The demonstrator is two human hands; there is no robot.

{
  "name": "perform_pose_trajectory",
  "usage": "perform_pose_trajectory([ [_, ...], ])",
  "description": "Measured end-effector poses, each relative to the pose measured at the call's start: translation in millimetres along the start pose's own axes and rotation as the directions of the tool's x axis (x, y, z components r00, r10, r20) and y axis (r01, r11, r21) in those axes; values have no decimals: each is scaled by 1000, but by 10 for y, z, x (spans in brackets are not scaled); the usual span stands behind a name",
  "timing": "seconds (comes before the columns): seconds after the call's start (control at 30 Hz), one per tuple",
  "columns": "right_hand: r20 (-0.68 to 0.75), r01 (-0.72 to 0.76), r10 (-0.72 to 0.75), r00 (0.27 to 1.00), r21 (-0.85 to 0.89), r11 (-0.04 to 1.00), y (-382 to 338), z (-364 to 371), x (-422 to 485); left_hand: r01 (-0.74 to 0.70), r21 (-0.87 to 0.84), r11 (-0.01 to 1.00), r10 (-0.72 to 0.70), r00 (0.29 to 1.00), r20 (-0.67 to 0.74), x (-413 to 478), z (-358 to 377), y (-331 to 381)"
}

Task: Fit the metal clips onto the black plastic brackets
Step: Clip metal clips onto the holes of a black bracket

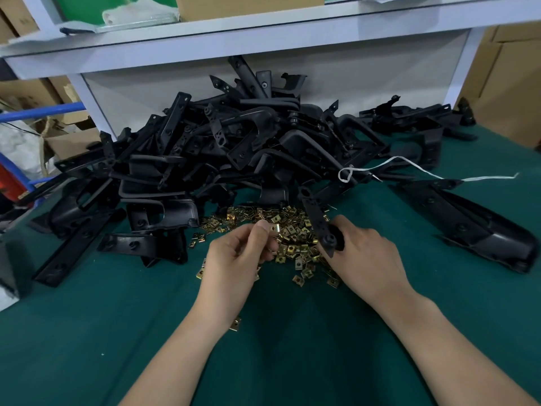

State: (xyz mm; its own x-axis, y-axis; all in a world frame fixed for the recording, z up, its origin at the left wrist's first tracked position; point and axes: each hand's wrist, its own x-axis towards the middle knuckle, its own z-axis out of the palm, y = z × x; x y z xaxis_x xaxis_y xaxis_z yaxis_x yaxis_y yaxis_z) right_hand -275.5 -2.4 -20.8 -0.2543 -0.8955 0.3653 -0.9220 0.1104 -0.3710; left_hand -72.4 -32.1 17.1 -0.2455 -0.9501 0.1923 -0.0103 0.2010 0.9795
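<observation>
at the far left, cardboard boxes (73, 136) are sitting beyond the edge of the green surface (87, 332), and a black bracket (79, 244) is lying flat at the left foot of the heap. behind it the big pile of black plastic brackets (234, 142) is spreading across the back of the surface, under a pale shelf (263, 45).

my left hand (234, 259) is hovering over the near left edge of the gold metal clips (292, 238), with thumb and fingertips pinched together on what looks like a single clip (274, 229); i cannot tell for certain, since the fingers are hiding most of it. one stray clip (235, 324) is lying alone on the surface beside my left wrist. the rest of the clips are lying in a loose scatter just in front of the pile, between my two hands and partly under them.

my right hand (363, 253) is closed around the lower end of a long black bracket (314, 218), holding it tilted so its upper end is pointing up and away from me over the clips.

further right, a white string (415, 167) is trailing over the brackets, and a large black moulded part (474, 227) is resting by itself on the surface.
</observation>
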Motion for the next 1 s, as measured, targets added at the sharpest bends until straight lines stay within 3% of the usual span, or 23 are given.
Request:
perform_pose_trajectory([
  [1.0, -1, -22, 22, 1000, 2, 1000, -20, -7, 9, -113, 8, 994, 113, 993, 19, -29, -14, 13],
])
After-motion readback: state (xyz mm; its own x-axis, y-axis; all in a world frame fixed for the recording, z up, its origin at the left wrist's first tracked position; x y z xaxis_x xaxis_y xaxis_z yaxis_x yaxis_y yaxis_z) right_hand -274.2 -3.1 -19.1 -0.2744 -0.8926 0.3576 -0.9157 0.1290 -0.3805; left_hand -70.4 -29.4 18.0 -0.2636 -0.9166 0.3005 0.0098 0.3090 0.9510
